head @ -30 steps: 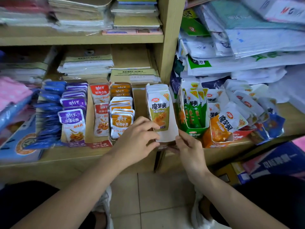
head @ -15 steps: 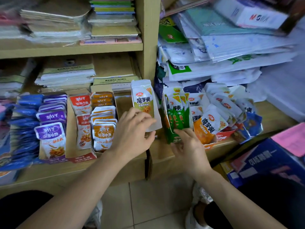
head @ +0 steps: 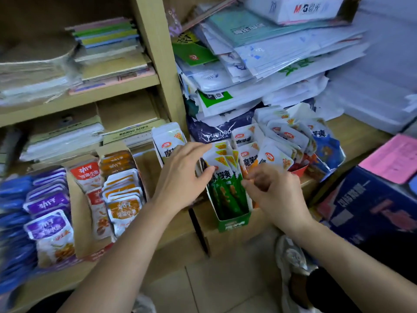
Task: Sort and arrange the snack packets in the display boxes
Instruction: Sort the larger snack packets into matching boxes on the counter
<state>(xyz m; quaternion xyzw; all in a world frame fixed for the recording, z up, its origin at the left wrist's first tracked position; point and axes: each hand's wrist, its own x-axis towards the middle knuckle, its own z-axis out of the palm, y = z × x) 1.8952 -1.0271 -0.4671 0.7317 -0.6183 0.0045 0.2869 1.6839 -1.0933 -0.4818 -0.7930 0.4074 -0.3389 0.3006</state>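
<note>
Right hand (head: 270, 190): fingers are curled beside the right edge of the green packets (head: 228, 186); blurred, so a grasp cannot be told
Left hand (head: 180, 177): fingers are laid nearly straight against the packets' left side, nothing clasped
Green packets: stood upright in the green display box (head: 234, 220) on the shelf (head: 176, 231)
White packets (head: 168, 141): partly hidden behind the left hand

Your left hand (head: 182, 177) sits at 9 o'clock of the green packets (head: 228, 190) standing in the green display box (head: 233, 222) — fingers pretty straight, thumb touching the front one. Your right hand (head: 274, 193) is at 3 o'clock with its fingers curled against their edge — too blurry to call it a pinch.
</note>
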